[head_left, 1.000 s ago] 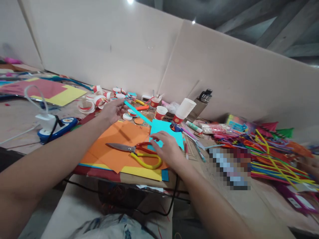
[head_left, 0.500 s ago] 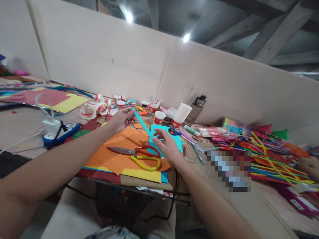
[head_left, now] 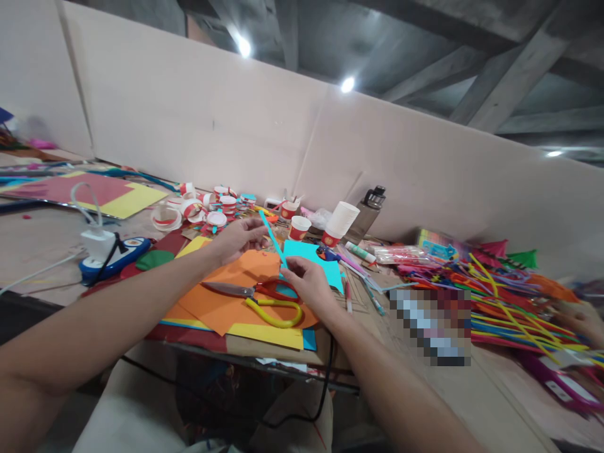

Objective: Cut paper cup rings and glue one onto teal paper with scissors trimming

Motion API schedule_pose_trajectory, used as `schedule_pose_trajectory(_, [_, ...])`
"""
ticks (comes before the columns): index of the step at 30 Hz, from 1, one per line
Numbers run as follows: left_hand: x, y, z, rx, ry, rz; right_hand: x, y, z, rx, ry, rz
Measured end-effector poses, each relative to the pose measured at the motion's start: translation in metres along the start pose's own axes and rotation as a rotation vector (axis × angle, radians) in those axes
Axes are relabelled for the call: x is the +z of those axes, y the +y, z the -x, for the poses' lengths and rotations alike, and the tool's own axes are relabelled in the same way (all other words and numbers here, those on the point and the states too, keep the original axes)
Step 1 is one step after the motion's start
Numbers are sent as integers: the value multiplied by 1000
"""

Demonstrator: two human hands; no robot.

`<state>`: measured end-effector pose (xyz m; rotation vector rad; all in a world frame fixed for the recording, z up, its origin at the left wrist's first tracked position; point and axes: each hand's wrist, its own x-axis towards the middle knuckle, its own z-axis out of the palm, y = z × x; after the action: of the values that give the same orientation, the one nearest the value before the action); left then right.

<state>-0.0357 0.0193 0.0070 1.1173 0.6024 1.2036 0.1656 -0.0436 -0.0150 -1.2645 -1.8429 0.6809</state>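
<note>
A narrow turquoise paper strip (head_left: 272, 236) slants between my two hands above the paper sheets. My right hand (head_left: 309, 281) pinches its lower end. My left hand (head_left: 241, 240) has its fingers closed at the strip's upper part, with the tip sticking up past them. Just below the hands lie scissors (head_left: 276, 311) with one red and one yellow handle loop, blades pointing left. They rest on orange paper (head_left: 207, 311), with yellow paper (head_left: 268, 333) beneath. A turquoise sheet (head_left: 325, 267) lies behind my right hand.
White-and-red paper cups (head_left: 342, 220) and a dark bottle (head_left: 370, 211) stand at the back. Cut cup pieces (head_left: 191, 209) lie to their left. A blue power strip (head_left: 136, 248) sits left, colourful pipe cleaners (head_left: 509, 308) right. Another person's hand (head_left: 582, 321) shows at the far right.
My right hand has closed on the strip's lower end; its fingers were more spread before. My left hand has shifted slightly right and down, and the strip stands steeper.
</note>
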Motion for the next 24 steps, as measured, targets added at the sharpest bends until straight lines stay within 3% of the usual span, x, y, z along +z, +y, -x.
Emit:
schedule_pose_trajectory(3, [-2,-6,0,-41,-84,-80,2,-3,-1,99,-114,-223])
schedule_pose_trajectory(6, [-3,-10,1,-43,-132,-146,3,-6,0,149,-157,-286])
schedule_pose_trajectory(16, [5,-11,6,8,-63,-389,5,-7,-1,64,-84,-119])
schedule_pose_trajectory(24, [8,-14,6,26,-25,-341,7,0,-6,90,-35,-116])
